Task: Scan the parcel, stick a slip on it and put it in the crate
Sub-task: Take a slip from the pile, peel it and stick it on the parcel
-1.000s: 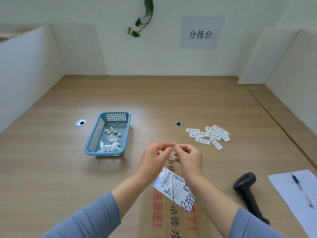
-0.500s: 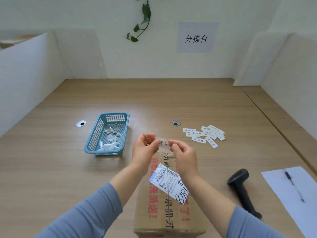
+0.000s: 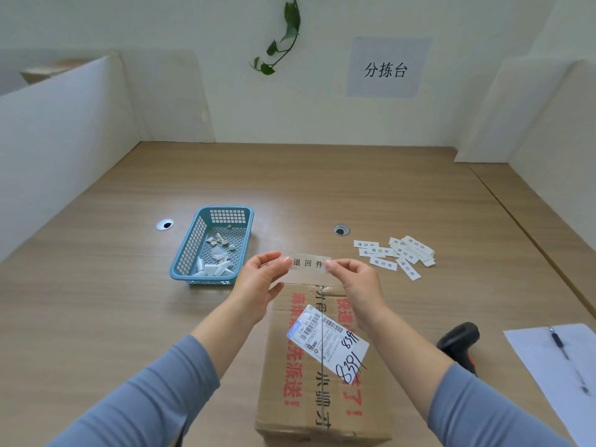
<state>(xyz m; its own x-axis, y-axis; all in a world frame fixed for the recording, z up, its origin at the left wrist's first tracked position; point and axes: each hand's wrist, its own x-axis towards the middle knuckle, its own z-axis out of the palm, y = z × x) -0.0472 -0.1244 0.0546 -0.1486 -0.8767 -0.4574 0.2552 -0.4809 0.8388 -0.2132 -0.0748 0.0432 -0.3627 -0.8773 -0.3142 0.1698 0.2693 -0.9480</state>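
Observation:
A brown cardboard parcel with red print and a white shipping label lies on the table right in front of me. Just beyond its far edge I hold a small slip with black characters stretched flat in the air. My left hand pinches the slip's left end and my right hand pinches its right end. A black handheld scanner lies on the table to the right of the parcel, partly hidden by my right arm.
A blue plastic basket with several white paper scraps stands left of my hands. Several loose slips lie scattered at the right. A white sheet with a pen sits at the far right. White partitions wall the table.
The two hands have drawn apart and now hold the slip stretched flat with its print facing me. The view has tilted down, showing more of the parcel.

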